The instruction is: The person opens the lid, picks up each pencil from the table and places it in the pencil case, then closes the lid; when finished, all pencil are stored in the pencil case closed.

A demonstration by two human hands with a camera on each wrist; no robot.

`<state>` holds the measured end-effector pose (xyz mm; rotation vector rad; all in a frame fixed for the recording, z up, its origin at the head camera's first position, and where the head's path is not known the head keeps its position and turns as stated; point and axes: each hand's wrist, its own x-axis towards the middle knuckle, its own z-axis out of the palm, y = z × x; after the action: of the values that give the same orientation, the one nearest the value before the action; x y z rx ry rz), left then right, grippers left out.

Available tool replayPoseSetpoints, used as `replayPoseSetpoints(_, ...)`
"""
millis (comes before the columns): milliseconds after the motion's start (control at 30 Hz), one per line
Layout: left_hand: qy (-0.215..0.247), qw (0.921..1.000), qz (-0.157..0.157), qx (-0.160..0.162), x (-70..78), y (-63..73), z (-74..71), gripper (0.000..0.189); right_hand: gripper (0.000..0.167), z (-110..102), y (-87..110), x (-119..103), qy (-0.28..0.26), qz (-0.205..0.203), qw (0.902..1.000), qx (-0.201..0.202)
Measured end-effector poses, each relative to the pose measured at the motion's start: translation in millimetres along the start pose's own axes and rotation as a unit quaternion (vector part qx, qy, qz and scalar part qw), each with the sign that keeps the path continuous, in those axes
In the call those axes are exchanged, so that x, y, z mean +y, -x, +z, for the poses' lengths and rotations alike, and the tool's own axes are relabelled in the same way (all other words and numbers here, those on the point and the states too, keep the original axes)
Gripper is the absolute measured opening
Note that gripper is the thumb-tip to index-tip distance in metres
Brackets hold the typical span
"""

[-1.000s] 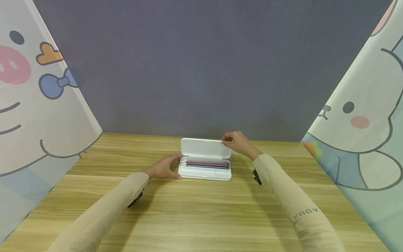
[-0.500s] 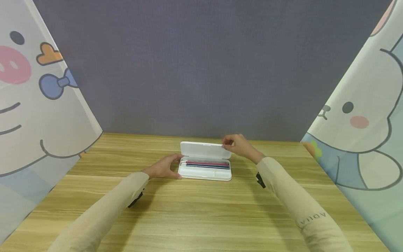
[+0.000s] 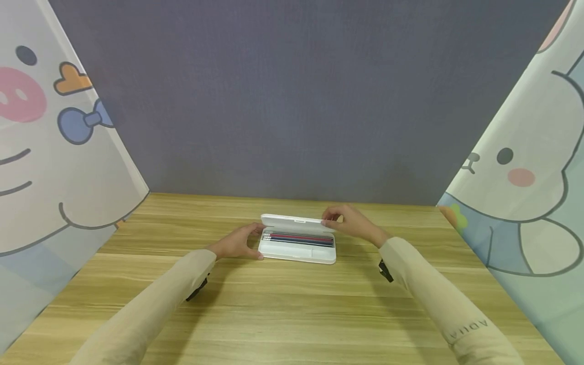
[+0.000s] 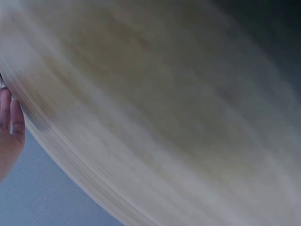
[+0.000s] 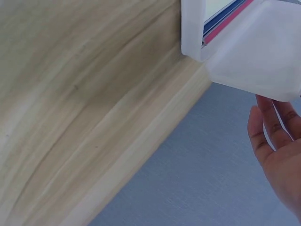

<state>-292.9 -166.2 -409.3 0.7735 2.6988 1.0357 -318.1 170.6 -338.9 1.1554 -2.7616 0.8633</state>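
Note:
A white pencil case (image 3: 285,250) lies on the wooden table, its hinged lid (image 3: 292,223) tilted forward over the back of the tray. Several pencils (image 3: 298,239), dark blue and red, lie in the rear compartment. My left hand (image 3: 234,243) grips the case's left end, thumb at the front corner and fingers toward the back. With my right hand (image 3: 350,223) I pinch the lid's upper right corner. In the right wrist view, the fingers (image 5: 277,134) sit at the lid's edge. Only part of the left hand (image 4: 9,127) shows in the left wrist view.
The wooden table (image 3: 274,314) runs back to a dark grey panel (image 3: 292,101). Cartoon-printed panels stand at the left (image 3: 59,167) and right (image 3: 524,203) sides. A small front compartment in the case is set off by a divider.
The right hand has brought the lid forward and down, from nearly upright to a lower tilt over the pencils. The left hand has stayed at the case's left end.

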Motion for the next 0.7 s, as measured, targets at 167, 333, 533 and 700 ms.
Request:
replayPoseSetpoints(167, -0.001, 1.0000, 0.004, 0.004, -0.5, -0.4, 0.8, 0.085, 0.014, 2, 5.2, 2, -0.002, 0.003, 1.0000, -0.003)
replayPoseSetpoints(333, -0.002, 0.9999, 0.008, 0.007, 1.1, 0.7, 0.4, 0.084, 0.014, 4, 7.8, 0, -0.013, 0.009, 0.9998, -0.008)
replayPoseSetpoints(533, 0.001, 1.0000, -0.003, 0.006, 2.6, 1.0, 0.8, 0.094, 0.015, 7, 10.4, -1, -0.021, 0.011, 0.9996, -0.018)
replayPoseSetpoints(700, -0.004, 1.0000, -0.006, 0.007, 2.8, 0.5, 0.9, 0.100, 0.019, 11, 13.8, -1, -0.022, 0.011, 0.9993, -0.029)
